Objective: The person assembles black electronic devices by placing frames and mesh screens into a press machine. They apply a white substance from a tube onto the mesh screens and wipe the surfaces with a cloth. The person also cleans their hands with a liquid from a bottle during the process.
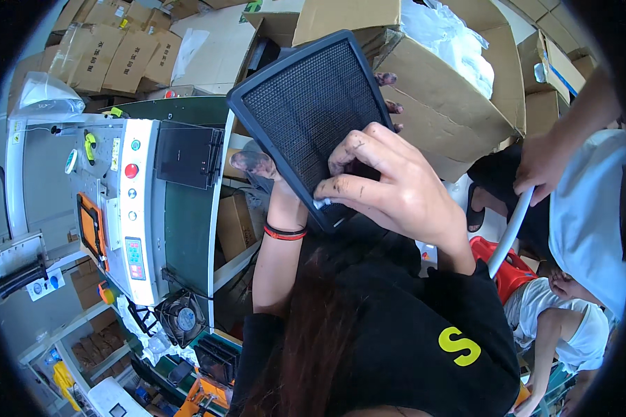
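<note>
A black rectangular mesh panel (302, 97) with a raised plastic rim is held up tilted in front of me. My left hand (256, 165) grips it, the smudged thumb at the left rim and fingertips showing past the right rim; the palm is hidden behind it. My right hand (403, 174) is over the panel's lower right part, fingers curled and thumb close to the bottom rim. A small white bit (321, 203) shows at the thumb tip; what else the curled fingers hold is hidden. Dark smudges mark both hands.
Left stands a white machine (139, 208) with a red button, beside a green bench (188, 229) and a small fan (184, 318). Ahead right is an open carton (424, 104) with plastic bags. At right, another person's hand (535, 167) holds a pale bar (511, 233); a second person sits below.
</note>
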